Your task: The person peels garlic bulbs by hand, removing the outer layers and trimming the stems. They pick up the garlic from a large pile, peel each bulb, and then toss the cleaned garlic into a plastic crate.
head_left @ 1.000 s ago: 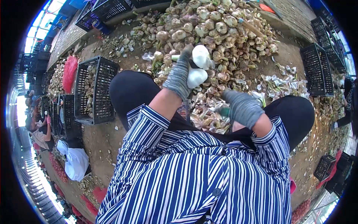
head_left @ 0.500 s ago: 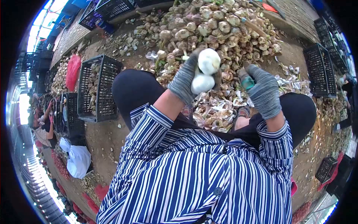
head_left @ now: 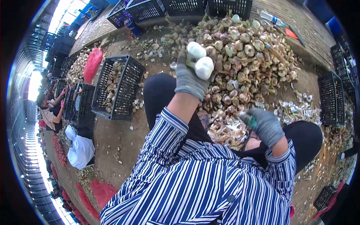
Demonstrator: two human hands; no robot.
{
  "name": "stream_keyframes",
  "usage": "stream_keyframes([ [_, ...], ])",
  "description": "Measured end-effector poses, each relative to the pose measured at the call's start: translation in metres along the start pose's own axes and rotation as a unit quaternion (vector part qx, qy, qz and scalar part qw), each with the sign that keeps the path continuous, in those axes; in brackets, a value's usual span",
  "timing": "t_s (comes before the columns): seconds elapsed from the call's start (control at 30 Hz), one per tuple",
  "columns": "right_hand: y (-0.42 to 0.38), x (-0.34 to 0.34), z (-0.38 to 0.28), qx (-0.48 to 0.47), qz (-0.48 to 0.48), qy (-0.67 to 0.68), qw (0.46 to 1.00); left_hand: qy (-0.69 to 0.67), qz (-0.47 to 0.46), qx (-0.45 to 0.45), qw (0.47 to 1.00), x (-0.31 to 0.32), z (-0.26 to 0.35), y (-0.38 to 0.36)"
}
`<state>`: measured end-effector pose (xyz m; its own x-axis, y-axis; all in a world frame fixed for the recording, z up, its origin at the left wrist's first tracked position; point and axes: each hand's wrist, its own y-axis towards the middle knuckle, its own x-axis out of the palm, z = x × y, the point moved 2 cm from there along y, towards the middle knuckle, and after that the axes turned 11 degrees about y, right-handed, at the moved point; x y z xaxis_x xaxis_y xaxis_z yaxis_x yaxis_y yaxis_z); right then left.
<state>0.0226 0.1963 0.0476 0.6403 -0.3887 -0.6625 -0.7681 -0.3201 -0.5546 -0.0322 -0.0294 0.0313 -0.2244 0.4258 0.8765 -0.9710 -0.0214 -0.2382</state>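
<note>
In a grey glove, my left hand (head_left: 191, 77) holds two white peeled garlic bulbs (head_left: 203, 68) at the near left edge of a large heap of unpeeled garlic (head_left: 249, 52). My right hand (head_left: 265, 125), also gloved, is closed low on the right, with something green at its fingers that I cannot make out clearly. Papery garlic skins (head_left: 227, 129) lie on the ground between my legs, to the left of my right hand.
A black crate (head_left: 122, 90) holding some garlic stands at left, near a white sack (head_left: 80, 150). Another crate (head_left: 330, 99) stands at right. More crates line the back. A person (head_left: 52, 108) sits at far left. A bottle (head_left: 273, 18) lies behind the heap.
My left hand has swung up and away from my body with the two bulbs. My right hand has dropped lower and nearer my right knee. The whole view has shifted.
</note>
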Motion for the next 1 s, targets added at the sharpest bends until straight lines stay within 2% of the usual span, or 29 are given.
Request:
stream_keyframes([
  [0.07, -0.005, 0.007, 0.013, -0.154, 0.051, 0.030, 0.986, 0.050, 0.082, 0.014, 0.995, -0.021, -0.004, 0.013],
  [0.1, -0.010, 0.005, 0.003, -0.148, 0.073, 0.105, 0.981, 0.047, 0.103, 0.021, 0.993, -0.035, -0.008, 0.019],
  [0.13, -0.008, 0.009, -0.001, -0.162, 0.104, 0.266, 0.944, 0.070, 0.071, 0.037, 0.994, -0.028, -0.016, 0.013],
  [0.2, -0.002, 0.010, -0.013, -0.191, 0.082, 0.499, 0.841, 0.123, 0.081, 0.005, 0.989, -0.017, -0.036, 0.001],
  [0.27, 0.017, 0.024, -0.015, -0.207, 0.034, 0.594, 0.777, 0.141, -0.003, -0.042, 0.989, -0.008, -0.064, -0.010],
  [0.3, 0.017, 0.019, -0.025, -0.158, 0.010, 0.619, 0.769, 0.184, 0.010, -0.057, 0.981, -0.011, -0.076, -0.014],
  [0.33, 0.031, 0.026, -0.023, -0.196, 0.039, 0.626, 0.754, 0.229, -0.001, -0.033, 0.973, -0.011, -0.082, -0.014],
  [0.4, 0.035, 0.026, -0.017, -0.119, -0.023, 0.678, 0.725, 0.243, 0.009, 0.029, 0.970, -0.011, -0.082, -0.007],
  [0.43, 0.048, 0.033, -0.005, -0.115, -0.074, 0.714, 0.686, 0.189, 0.031, 0.001, 0.982, -0.010, -0.073, -0.013],
  [0.47, 0.059, 0.041, 0.004, -0.093, -0.069, 0.722, 0.682, 0.225, 0.070, 0.057, 0.970, -0.003, -0.058, -0.004],
  [0.53, 0.065, 0.059, 0.013, 0.000, -0.090, 0.776, 0.624, 0.206, 0.098, 0.016, 0.973, 0.018, -0.020, -0.016],
  [0.57, 0.068, 0.056, 0.014, 0.055, -0.122, 0.766, 0.629, 0.201, 0.104, 0.032, 0.973, 0.014, -0.005, -0.015],
  [0.6, 0.099, 0.059, 0.031, 0.053, -0.122, 0.763, 0.632, 0.196, 0.113, 0.049, 0.973, 0.010, 0.009, -0.013],
  [0.63, 0.152, 0.062, 0.057, -0.016, -0.124, 0.808, 0.576, 0.199, 0.122, 0.077, 0.969, 0.008, 0.021, -0.013],
  [0.67, 0.189, 0.054, 0.067, -0.082, -0.125, 0.846, 0.512, 0.175, 0.087, 0.083, 0.977, 0.002, 0.033, -0.010],
  [0.7, 0.115, -0.044, -0.031, -0.101, -0.018, 0.681, 0.726, 0.172, 0.123, 0.089, 0.973, 0.002, 0.042, -0.011],
  [0.73, 0.129, -0.089, -0.059, -0.122, 0.031, 0.558, 0.820, 0.172, 0.159, 0.094, 0.968, 0.002, 0.051, -0.010],
  [0.77, 0.196, -0.112, -0.025, -0.347, 0.009, 0.540, 0.767, 0.172, 0.157, 0.100, 0.967, -0.002, 0.059, -0.008],
  [0.8, 0.155, -0.154, -0.083, -0.246, 0.081, 0.641, 0.722, 0.174, 0.159, 0.099, 0.967, -0.005, 0.066, -0.005],
  [0.83, 0.158, -0.169, -0.098, -0.144, 0.173, 0.675, 0.703, 0.170, 0.164, 0.095, 0.967, -0.008, 0.073, -0.002],
  [0.87, 0.158, -0.175, -0.101, -0.139, 0.176, 0.560, 0.798, 0.163, 0.169, 0.095, 0.967, -0.009, 0.081, 0.002],
  [0.93, 0.191, -0.147, -0.048, -0.349, 0.147, 0.328, 0.865, 0.147, 0.183, 0.095, 0.967, -0.011, 0.092, 0.005],
  [1.0, 0.124, -0.111, -0.050, -0.147, 0.087, 0.422, 0.890, 0.199, 0.155, 0.091, 0.963, -0.023, 0.106, 0.018],
])
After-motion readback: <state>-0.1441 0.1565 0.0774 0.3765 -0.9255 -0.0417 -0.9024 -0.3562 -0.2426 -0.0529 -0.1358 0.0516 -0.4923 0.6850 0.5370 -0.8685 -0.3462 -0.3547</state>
